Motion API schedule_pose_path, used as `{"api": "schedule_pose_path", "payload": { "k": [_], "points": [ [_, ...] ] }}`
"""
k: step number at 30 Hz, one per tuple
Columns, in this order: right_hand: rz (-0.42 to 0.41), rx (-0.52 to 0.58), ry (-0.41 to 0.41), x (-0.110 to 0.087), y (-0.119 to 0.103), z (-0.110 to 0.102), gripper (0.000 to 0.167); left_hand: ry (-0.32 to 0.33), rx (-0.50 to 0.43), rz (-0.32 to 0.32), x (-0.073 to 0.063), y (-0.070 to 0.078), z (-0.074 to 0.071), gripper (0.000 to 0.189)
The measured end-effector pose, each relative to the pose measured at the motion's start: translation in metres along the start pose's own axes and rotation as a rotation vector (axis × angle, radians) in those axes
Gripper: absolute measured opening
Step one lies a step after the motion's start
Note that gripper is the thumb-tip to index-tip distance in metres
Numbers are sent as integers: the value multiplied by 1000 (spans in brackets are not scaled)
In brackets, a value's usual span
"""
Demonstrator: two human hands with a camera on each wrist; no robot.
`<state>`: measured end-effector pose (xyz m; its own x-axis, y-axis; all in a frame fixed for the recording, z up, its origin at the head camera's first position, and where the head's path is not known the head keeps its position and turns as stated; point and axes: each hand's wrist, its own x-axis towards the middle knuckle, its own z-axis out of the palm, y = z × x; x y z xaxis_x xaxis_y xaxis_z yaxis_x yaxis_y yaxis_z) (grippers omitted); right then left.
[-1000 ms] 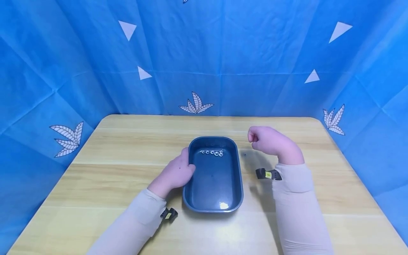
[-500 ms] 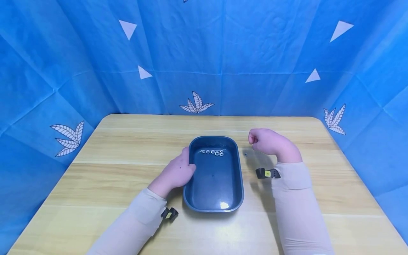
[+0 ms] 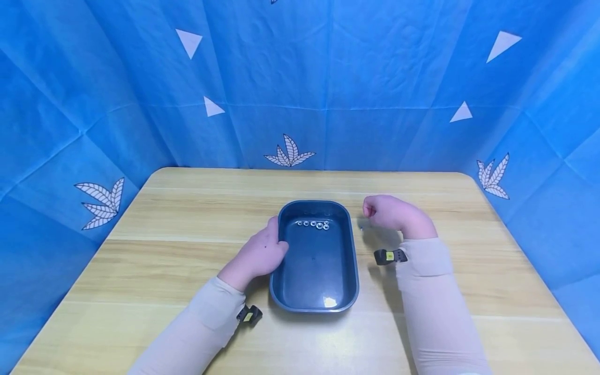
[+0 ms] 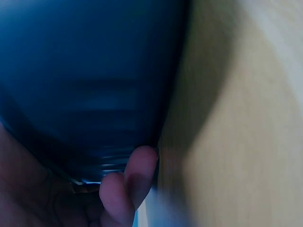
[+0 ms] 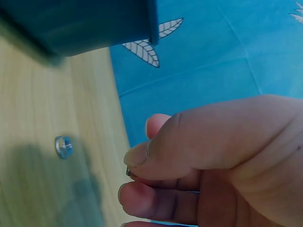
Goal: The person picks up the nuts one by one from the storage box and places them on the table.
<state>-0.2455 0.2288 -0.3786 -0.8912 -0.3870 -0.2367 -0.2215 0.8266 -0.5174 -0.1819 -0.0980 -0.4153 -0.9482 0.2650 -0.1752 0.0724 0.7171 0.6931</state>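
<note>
My left hand [image 3: 261, 253] grips the left wall of a dark blue rectangular tray [image 3: 313, 284], thumb over the rim. Its fingertips [image 4: 142, 165] press the outside wall in the left wrist view. Inside the tray, near its far end, several small silver ring-shaped metal pieces [image 3: 319, 225] lie in a row. Just right of the tray, over the table, is my right hand [image 3: 396, 214], thumb and fingers curled together. A tiny dark metal piece [image 5: 129, 171] peeks out beneath its thumb tip, mostly hidden. Another silver ring-shaped piece [image 5: 63, 146] lies on the table below that hand.
The tray stands on a pale wood-grain table [image 3: 187, 208] with rounded far corners. A blue cloth [image 3: 281, 67] with white triangles and leaf prints hangs behind and at both sides. Each wrist wears a black strap [image 3: 390, 256] with a yellow label.
My right hand has come slightly lower and nearer, drifting a little left. The left hand, the tray and the pieces in it stay where they were.
</note>
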Motion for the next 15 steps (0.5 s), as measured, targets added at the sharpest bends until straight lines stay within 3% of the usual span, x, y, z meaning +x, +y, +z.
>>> {"api": "schedule_pose_path", "payload": {
  "k": [15],
  "points": [
    [36, 4, -63, 12, 11, 11, 22, 4, 4, -7, 0, 1, 1, 69]
  ]
}}
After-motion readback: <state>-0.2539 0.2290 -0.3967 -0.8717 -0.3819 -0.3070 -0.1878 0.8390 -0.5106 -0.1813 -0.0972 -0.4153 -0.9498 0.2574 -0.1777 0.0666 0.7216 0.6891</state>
